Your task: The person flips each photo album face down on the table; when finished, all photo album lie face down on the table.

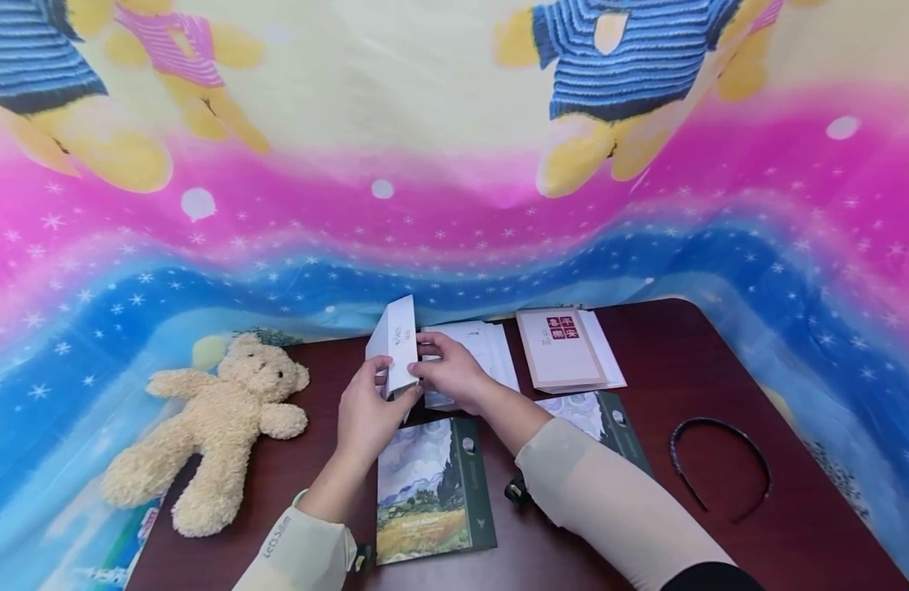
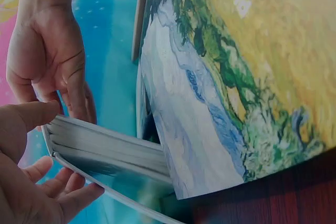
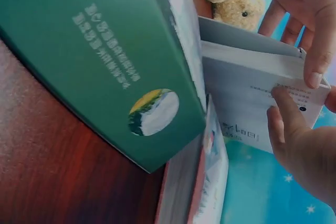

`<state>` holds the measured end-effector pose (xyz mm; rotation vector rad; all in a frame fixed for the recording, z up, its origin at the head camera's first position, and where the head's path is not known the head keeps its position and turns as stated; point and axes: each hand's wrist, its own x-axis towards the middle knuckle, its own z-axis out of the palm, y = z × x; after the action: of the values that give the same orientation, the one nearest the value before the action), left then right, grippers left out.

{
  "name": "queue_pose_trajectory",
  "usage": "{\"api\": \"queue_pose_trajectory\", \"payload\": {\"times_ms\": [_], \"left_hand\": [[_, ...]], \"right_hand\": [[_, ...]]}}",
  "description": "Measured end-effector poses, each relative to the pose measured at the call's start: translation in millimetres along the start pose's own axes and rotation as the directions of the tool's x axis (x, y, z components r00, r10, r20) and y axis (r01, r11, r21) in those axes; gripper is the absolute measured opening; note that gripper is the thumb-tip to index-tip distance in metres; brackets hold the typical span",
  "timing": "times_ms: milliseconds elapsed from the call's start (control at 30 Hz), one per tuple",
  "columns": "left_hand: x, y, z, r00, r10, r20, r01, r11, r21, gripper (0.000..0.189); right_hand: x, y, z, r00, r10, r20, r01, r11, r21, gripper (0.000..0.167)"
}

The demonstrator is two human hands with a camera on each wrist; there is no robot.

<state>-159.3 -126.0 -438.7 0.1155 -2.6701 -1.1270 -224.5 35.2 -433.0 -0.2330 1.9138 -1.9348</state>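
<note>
A white hardcover book [image 1: 401,343] stands upright and slightly opened at the back of the table, with small dark print on its face. My left hand [image 1: 367,414] grips its lower left part, thumb in front. At its right edge, my right hand [image 1: 457,373] holds it between thumb and fingers. The left wrist view shows the page block [image 2: 105,148] between the covers, with left-hand fingers [image 2: 71,190] under one cover. Printed text on the cover [image 3: 247,98] appears in the right wrist view, where my right hand's fingertips touch it.
Flat in front lies a painted-landscape book [image 1: 424,492] with a green spine; a similar one [image 1: 609,423] is partly under the right forearm. Behind are white books [image 1: 491,353] and a stack with red characters [image 1: 565,349]. A teddy bear [image 1: 225,419] lies left, a dark headband [image 1: 720,423] right.
</note>
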Motion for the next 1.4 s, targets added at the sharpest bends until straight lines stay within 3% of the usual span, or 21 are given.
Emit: {"api": "queue_pose_trajectory", "payload": {"times_ms": [400, 933, 1400], "left_hand": [[0.1, -6.8, -1.9, 1.000, 0.015, 0.014, -0.014, 1.000, -0.013, 0.063], [4.5, -23.0, -7.0, 0.997, 0.052, 0.058, -0.051, 0.999, -0.015, 0.054], [5.7, -35.0, -9.2, 0.988, 0.120, 0.094, -0.128, 0.988, 0.085, 0.040]], "right_hand": [[5.1, 15, 0, 1.000, 0.008, 0.012, -0.009, 0.998, 0.068, 0.058], [8.3, 31, -2, 0.998, 0.049, 0.045, -0.050, 0.999, 0.020, 0.061], [13.9, 45, 3, 0.992, 0.103, 0.073, -0.104, 0.994, 0.019, 0.060]]}}
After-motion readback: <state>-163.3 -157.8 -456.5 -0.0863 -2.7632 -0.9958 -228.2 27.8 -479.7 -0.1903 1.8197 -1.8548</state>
